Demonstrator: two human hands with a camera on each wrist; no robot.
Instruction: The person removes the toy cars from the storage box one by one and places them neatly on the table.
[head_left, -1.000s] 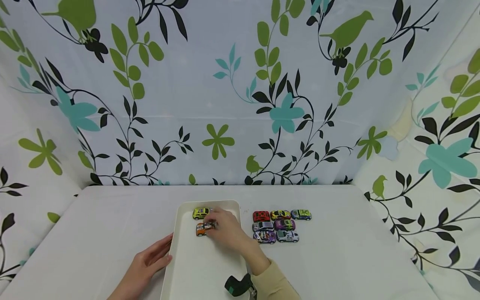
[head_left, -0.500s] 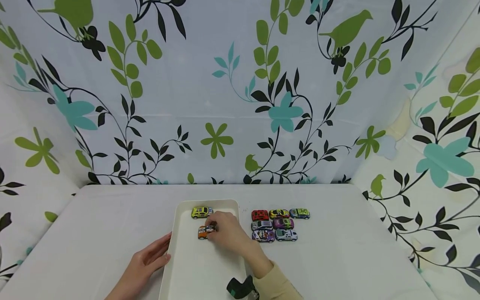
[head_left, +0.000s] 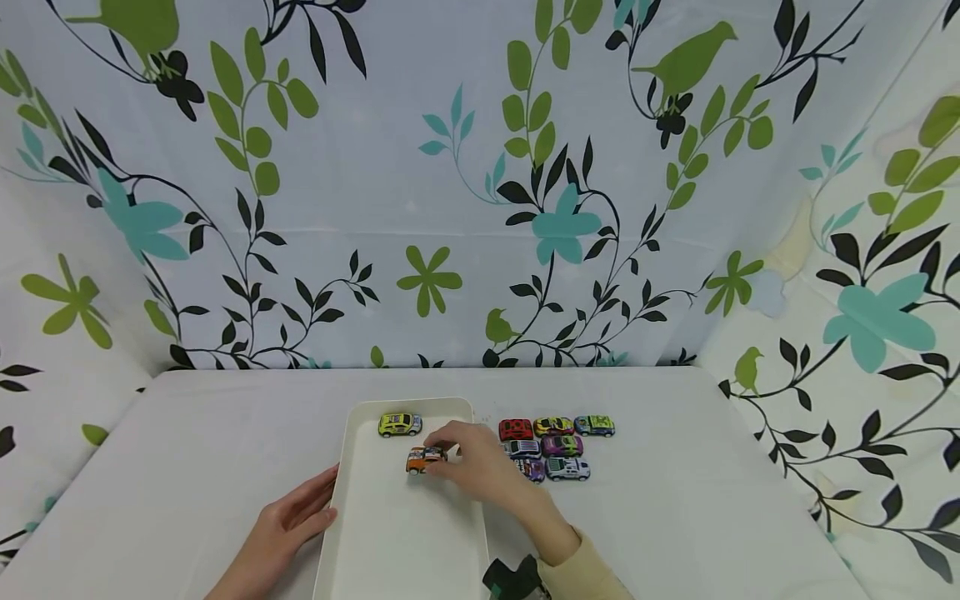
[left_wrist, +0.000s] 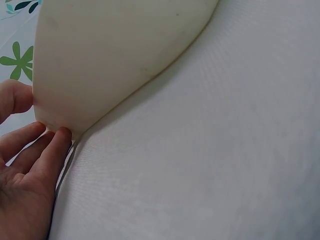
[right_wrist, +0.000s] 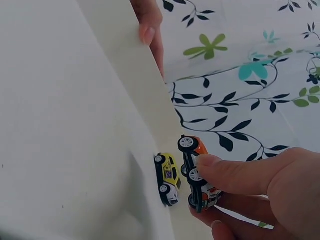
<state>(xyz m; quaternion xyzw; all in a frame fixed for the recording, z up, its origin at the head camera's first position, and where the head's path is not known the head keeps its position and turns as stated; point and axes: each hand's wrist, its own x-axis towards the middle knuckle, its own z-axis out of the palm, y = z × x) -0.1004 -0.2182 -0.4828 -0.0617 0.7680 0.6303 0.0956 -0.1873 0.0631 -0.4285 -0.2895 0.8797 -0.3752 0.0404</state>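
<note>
In the head view my right hand [head_left: 480,462] pinches an orange and white toy car [head_left: 425,459] between thumb and fingers, over the far part of the white tray [head_left: 405,542]. The right wrist view shows the held car [right_wrist: 197,172] tipped, its wheels and dark underside showing. A yellow toy car [head_left: 400,424] sits in the tray by its far wall. My left hand [head_left: 292,525] rests along the outside of the tray's left wall. Up close in the left wrist view, its straight fingertips [left_wrist: 62,132] touch the wall's outer face.
On the white table [head_left: 675,533], right of the tray, several toy cars stand in rows, among them a red one [head_left: 516,429], a purple and green one [head_left: 562,445] and a white one [head_left: 567,468]. A leaf-patterned cloth [head_left: 337,208] hangs behind the table.
My right hand has moved to the right with the orange car, drawing it away from the yellow one. The left hand stays at the tray's side. The head view has shifted slightly.
</note>
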